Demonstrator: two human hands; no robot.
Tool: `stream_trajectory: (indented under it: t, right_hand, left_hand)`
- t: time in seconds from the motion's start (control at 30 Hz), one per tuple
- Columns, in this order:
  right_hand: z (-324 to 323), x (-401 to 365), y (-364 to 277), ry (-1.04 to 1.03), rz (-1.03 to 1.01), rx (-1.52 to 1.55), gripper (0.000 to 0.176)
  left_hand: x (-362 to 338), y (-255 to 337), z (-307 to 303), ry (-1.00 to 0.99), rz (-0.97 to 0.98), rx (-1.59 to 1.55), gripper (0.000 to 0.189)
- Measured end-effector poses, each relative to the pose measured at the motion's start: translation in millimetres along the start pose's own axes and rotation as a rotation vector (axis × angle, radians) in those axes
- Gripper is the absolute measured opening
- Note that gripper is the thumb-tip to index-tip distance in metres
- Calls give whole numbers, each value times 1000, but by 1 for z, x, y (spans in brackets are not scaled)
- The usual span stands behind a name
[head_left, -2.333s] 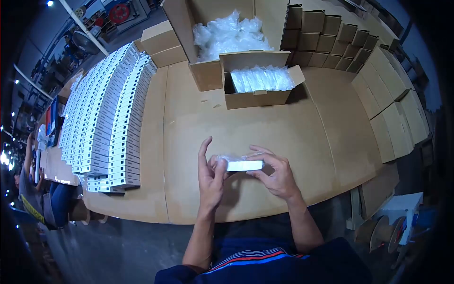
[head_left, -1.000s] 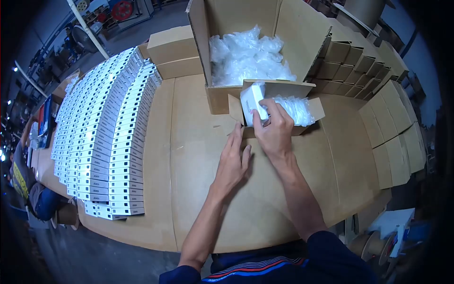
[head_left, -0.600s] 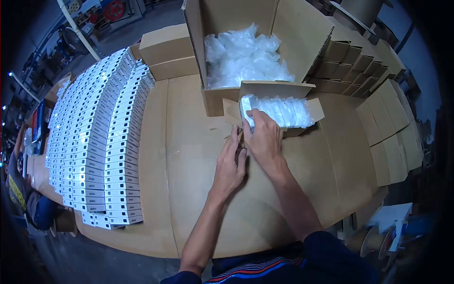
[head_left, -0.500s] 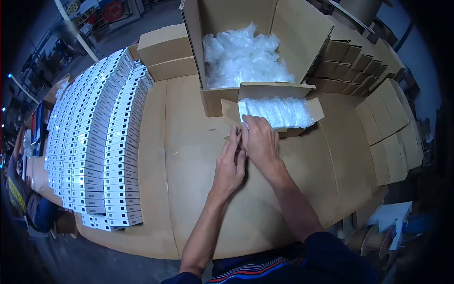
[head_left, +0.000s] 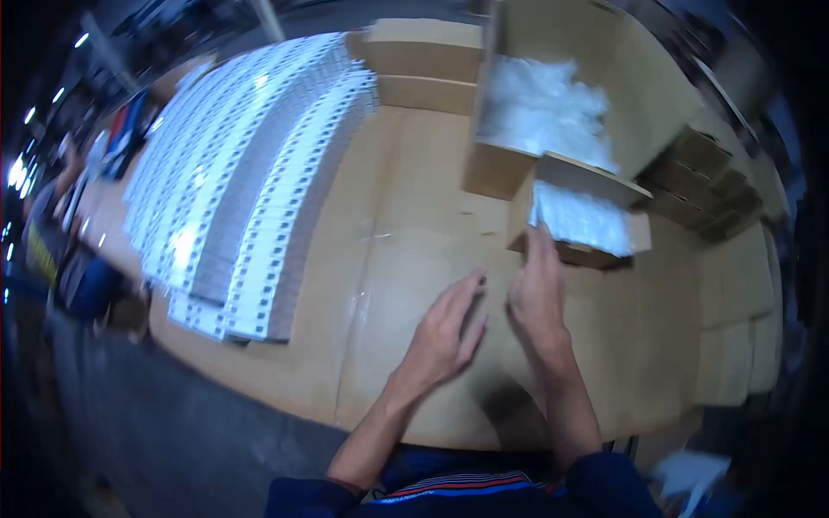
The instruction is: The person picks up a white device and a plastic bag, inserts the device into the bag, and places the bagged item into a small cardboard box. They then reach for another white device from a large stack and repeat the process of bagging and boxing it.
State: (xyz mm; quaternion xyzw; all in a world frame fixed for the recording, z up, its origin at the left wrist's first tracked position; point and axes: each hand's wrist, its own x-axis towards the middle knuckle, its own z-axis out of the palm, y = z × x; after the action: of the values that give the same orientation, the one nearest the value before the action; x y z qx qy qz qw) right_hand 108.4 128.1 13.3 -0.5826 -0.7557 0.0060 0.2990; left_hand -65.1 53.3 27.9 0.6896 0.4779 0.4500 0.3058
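My left hand (head_left: 445,332) is over the cardboard-covered table (head_left: 414,198), fingers apart, holding nothing. Just in front of the small carton, my right hand (head_left: 539,289) has its fingers stretched out toward the near left corner, with nothing visible in it. The small open carton (head_left: 596,255) holds a row of clear plastic-wrapped items (head_left: 583,217). Behind it stands a large open carton (head_left: 496,171) with a heap of clear plastic bags (head_left: 548,108). The picture is blurred by motion.
Long rows of stacked white boxes (head_left: 233,164) cover the table's left side. A closed brown carton (head_left: 423,65) stands at the back. Folded brown cartons (head_left: 734,285) are stacked at the right. A person (head_left: 69,250) is beyond the far left edge.
The view has turned left, so the table's things appear further right. My hands have come apart, and my right hand has left the wrapped items. My left hand has drawn back from the carton.
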Motion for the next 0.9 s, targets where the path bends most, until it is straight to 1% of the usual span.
stream_trajectory:
  t: [0.07, 0.1, 0.2, 0.23, 0.33, 0.43, 0.53, 0.63, 0.73, 0.87, 0.9]
  right_hand:
    - [-4, -13, -30, 94, -16, 74, 62]
    - [-6, -21, -56, 110, 14, 188, 61]
    - [13, -53, -101, -147, -52, 517, 61]
    - [18, -59, -120, -233, -119, 598, 62]
    - [39, -63, -161, -361, -550, 507, 66]
    - [46, -60, -204, -446, -723, 382, 67]
    - [66, -49, -229, -414, -786, 323, 63]
    - [76, -36, -240, -366, -825, 239, 61]
    - [81, -30, -242, -385, -854, 162, 61]
    - [81, -32, -243, -417, -850, 144, 65]
    - [78, -31, -244, -427, -851, 140, 67]
  left_hand:
    - [-36, 2, -20, 100, 3, 56, 55]
    - [-53, 6, -31, 158, -39, 105, 47]
    - [-102, 9, -67, 307, -118, 264, 41]
    - [-118, 0, -76, 401, -135, 281, 36]
    - [-153, -13, -114, 561, -153, 462, 38]
    - [-166, -21, -150, 619, -120, 660, 39]
    - [-169, -38, -173, 579, -95, 744, 50]
    - [-167, -41, -184, 467, -136, 854, 53]
    - [-171, -48, -189, 471, -114, 844, 54]
    - [-177, -55, -192, 522, -128, 760, 49]
    - [-176, -56, -192, 553, -92, 783, 45]
